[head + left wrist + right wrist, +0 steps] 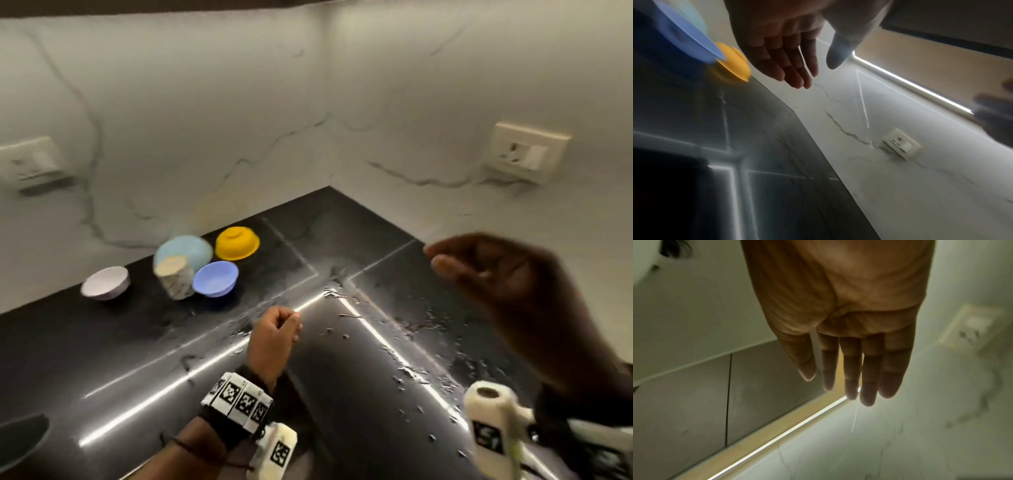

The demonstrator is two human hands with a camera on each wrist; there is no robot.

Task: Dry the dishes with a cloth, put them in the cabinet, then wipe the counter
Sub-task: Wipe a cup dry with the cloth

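Head view: black glossy counter (342, 394) forms an inside corner against white marble-veined walls. Water droplets and streaks sit across the centre and lower right of the counter, densest along the bright reflected light strips.

Dishes are grouped at left-centre of the frame, close to the back wall:
- white bowl (105, 283), leftmost, upright;
- patterned cup (174, 277), tilted, mouth toward the camera, in front of a light blue bowl (185, 253);
- periwinkle bowl (215, 278), upright, just right of the cup;
- yellow bowl (237, 242), upside down, furthest back.
Whether neighbouring dishes touch cannot be told. No cloth can be made out.

Left hand (274, 337): lower centre, above the counter, holding nothing. Fingers look loosely curled in the head view; the left wrist view shows them fairly straight and together, thumb apart (777, 48). Read as relaxed and empty. A marker band wraps the wrist.

Right hand (507, 284): raised at right of frame, blurred, above the wet patch, empty. The right wrist view shows fingers extended side by side against the wall and an overhead light strip (849, 337). Read as extended, gripping nothing.

Wall socket plates: one at far left (32, 164), one at upper right (525, 154). The left wrist view shows the periwinkle and yellow bowls blurred at its upper left.
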